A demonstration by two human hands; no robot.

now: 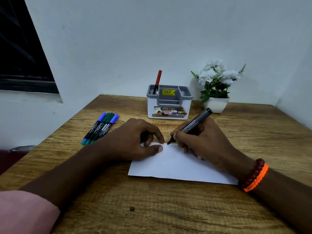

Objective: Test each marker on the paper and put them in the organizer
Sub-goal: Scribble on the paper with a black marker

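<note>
On the tabletop [168, 208], the right hand [202, 141] grips a black marker [190, 127] pen-fashion, its tip at the paper's [177, 166] far edge to test it. The left hand [135, 141] presses the sheet steady while curled around what looks like the cap. Four untested markers [101, 128] wait nearby; a red marker [157, 81] already stands in the organizer [168, 105].

The right hand [200, 141] grips a black marker [192, 126] tilted tip-down on the paper [177, 166], while the left hand [135, 141], fingers curled around a dark cap, rests on the paper's far-left corner.
</note>
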